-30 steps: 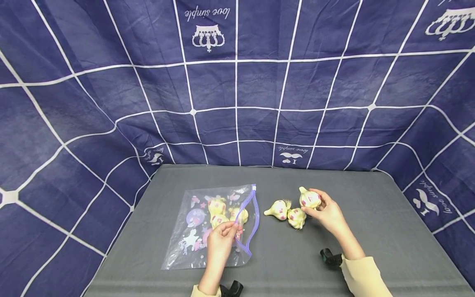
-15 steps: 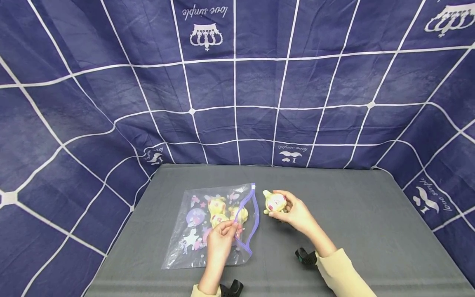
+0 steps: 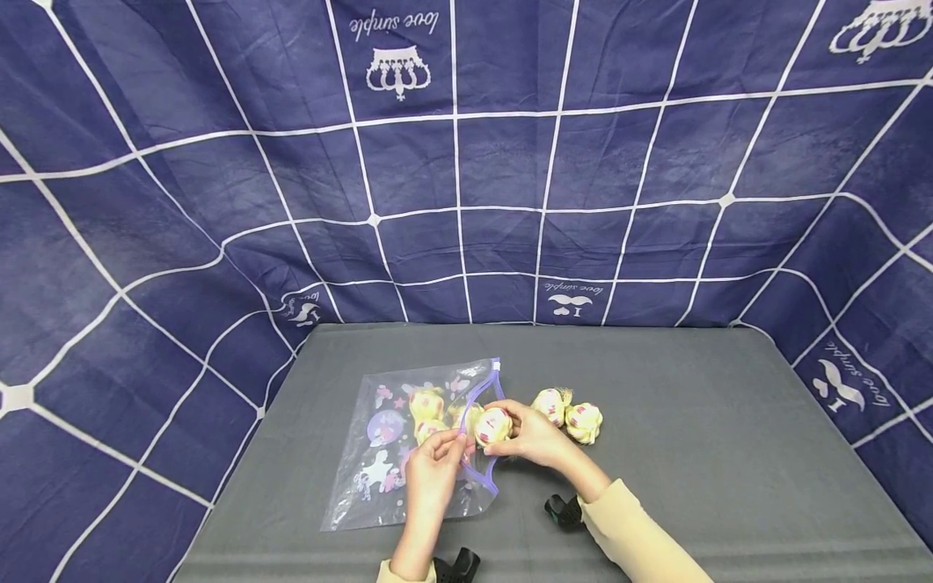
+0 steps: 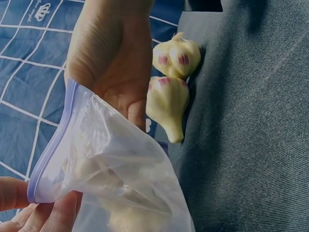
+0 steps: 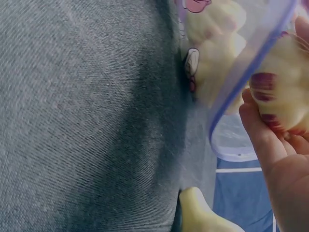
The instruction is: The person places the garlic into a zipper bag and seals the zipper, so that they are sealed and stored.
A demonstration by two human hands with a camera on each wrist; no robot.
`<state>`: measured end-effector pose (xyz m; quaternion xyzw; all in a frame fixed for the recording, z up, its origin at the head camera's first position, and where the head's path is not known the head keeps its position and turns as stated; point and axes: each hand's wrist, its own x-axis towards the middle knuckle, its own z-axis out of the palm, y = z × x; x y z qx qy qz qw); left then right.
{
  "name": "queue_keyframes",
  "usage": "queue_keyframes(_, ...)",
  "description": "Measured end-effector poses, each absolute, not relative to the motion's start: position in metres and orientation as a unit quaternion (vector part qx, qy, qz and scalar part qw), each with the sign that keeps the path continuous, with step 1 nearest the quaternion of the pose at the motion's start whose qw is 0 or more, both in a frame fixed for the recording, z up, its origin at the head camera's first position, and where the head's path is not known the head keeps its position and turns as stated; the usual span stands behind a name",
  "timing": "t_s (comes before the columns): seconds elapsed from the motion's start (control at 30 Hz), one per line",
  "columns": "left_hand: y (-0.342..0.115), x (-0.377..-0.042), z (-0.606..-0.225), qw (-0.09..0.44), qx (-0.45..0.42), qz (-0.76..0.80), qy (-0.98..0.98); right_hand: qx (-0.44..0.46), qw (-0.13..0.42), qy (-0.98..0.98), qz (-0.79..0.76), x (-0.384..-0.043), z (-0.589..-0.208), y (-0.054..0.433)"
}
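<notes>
My left hand (image 3: 432,465) pinches the purple-edged mouth of a clear zip bag (image 3: 350,498), printed with pink and white figures, that lies on the table. Held in the fingers of my right hand (image 3: 535,437) is a garlic bulb (image 3: 492,427), right at the bag's open mouth. Inside the bag several other bulbs (image 3: 426,403) show through the plastic. In the right wrist view the held garlic bulb (image 5: 282,87) overlaps the purple zip edge (image 5: 227,99). The left wrist view shows the bag mouth (image 4: 50,154) standing apart, with the right hand (image 4: 113,63) behind the plastic.
Two more garlic bulbs, one (image 3: 550,406) beside the other (image 3: 584,423), lie on the grey table (image 3: 692,421) just right of my right hand. A blue cloth (image 3: 510,162) with white lines hangs behind the table and along both sides.
My right hand has carried the garlic bulb leftward, from over the two loose bulbs to the bag's mouth. The left hand has kept its pinch on the bag edge.
</notes>
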<state>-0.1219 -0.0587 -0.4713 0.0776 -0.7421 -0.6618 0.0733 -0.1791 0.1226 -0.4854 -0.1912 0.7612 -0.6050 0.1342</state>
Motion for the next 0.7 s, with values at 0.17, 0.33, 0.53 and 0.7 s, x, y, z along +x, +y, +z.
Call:
queue_keyframes(0.17, -0.059, -0.122, -0.470, 0.087, 0.073, -0.659, -0.744, -0.211, 0.158, 0.766, -0.586, -0.180, -0.488, 0.121)
queue_keyframes(0.33, -0.059, -0.121, -0.468, 0.099, 0.068, -0.658, -0.744, -0.226, 0.179, 0.767, -0.573, -0.183, -0.489, 0.121)
queue_keyframes(0.53, -0.059, -0.119, -0.466, 0.118, 0.058, -0.648, -0.750, -0.235, 0.179, 0.782, -0.548, -0.191, -0.493, 0.117)
queue_keyframes(0.7, -0.059, -0.118, -0.464, 0.112, 0.060, -0.657, -0.743, -0.244, 0.188, 0.780, -0.544, -0.194, -0.496, 0.110)
